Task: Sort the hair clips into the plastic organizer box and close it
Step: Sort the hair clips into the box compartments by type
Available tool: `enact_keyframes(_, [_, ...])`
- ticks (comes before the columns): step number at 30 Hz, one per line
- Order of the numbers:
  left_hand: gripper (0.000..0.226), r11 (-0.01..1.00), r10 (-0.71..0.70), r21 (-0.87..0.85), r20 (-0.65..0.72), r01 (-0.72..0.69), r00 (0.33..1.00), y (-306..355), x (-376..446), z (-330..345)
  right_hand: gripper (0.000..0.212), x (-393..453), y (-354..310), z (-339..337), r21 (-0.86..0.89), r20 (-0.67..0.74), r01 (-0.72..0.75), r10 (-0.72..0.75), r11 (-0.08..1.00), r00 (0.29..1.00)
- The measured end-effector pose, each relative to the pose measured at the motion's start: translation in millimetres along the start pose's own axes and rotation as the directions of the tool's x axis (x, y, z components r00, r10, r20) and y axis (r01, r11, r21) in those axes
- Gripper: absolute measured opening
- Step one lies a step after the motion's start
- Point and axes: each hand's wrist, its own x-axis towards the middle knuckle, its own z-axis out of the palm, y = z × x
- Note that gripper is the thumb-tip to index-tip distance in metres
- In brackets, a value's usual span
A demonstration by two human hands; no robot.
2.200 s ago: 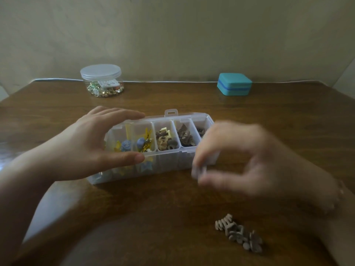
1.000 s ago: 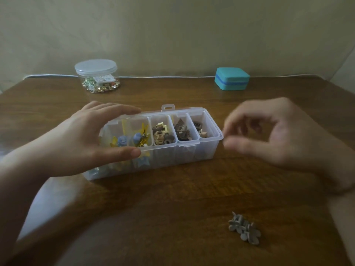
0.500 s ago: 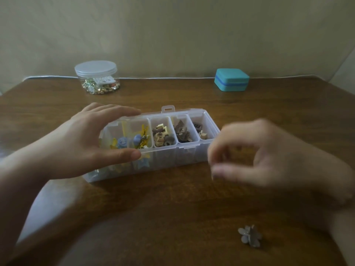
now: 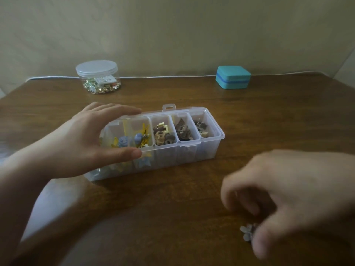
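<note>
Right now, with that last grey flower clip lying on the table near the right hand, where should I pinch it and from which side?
Probably pinch the grey flower clip across its petal edges, coming straight down from above. It seems to lie flat on the table, so nothing sticks up to grab. The right hand is blurred and covers the clip's right side, so its exact shape is unclear. The left hand steadies the organizer box.

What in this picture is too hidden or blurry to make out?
- Grey flower clip, head view: mostly covered by the blurred right hand; a grip cannot be told.
- Organizer box, left end: hidden behind the left hand.
- Round jar: contents too small to identify.
</note>
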Motion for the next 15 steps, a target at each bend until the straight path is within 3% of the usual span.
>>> enact_keyframes(1, [0.087,1.0,-0.001,0.002,0.004,0.001,1.0,-0.5,0.0,0.1,0.052,2.4,-4.4,3.6,-0.053,0.082,-0.002,0.007,0.999,0.997])
enact_keyframes(3, [0.087,1.0,0.006,0.01,0.004,-0.006,1.0,-0.8,0.2,0.4,0.041,7.1,-8.7,9.4,-0.109,0.07,0.042,-0.035,0.993,0.997])
enact_keyframes(5, [0.086,1.0,0.011,0.023,-0.001,-0.011,1.0,-0.3,1.0,0.1,0.028,6.0,-6.8,9.2,-0.093,-0.023,0.104,-0.106,0.99,0.994])
enact_keyframes(7, [0.086,1.0,0.007,0.025,0.003,-0.007,1.0,0.1,1.5,-0.4,0.018,4.4,-2.4,1.6,-0.018,-0.215,0.185,-0.184,0.983,0.959])
enact_keyframes(8, [0.086,1.0,0.003,0.021,0.009,-0.004,1.0,0.8,1.2,-0.4,0.015,6.2,2.2,-2.3,0.026,-0.388,0.237,-0.209,0.971,0.898])
enact_keyframes(9, [0.087,1.0,-0.002,0.017,0.015,0.001,1.0,1.2,0.6,-0.7,0.014,10.0,7.4,-6.7,0.051,-0.588,0.29,-0.206,0.956,0.782])
enact_keyframes(10, [0.087,1.0,-0.004,0.018,0.019,0.004,1.0,1.4,0.2,-0.6,0.014,16.5,13.1,-10.8,0.059,-0.767,0.323,-0.164,0.944,0.621])
enact_keyframes(12, [0.087,1.0,-0.006,0.02,0.022,0.006,1.0,2.0,0.5,-1.6,0.013,35.7,20.9,-19.4,0.08,-0.943,0.33,-0.036,0.94,0.332])
enact_keyframes(13, [0.087,1.0,-0.01,0.028,0.027,0.01,1.0,2.0,0.5,-2.1,0.012,45.8,23.5,-22.6,0.105,-0.967,0.337,0.017,0.936,0.255])
enact_keyframes(15, [0.088,0.999,-0.016,0.042,0.033,0.014,0.999,1.4,-1.1,-1.5,0.012,62.5,30.3,-25.5,0.152,-0.967,0.317,0.075,0.936,0.243])
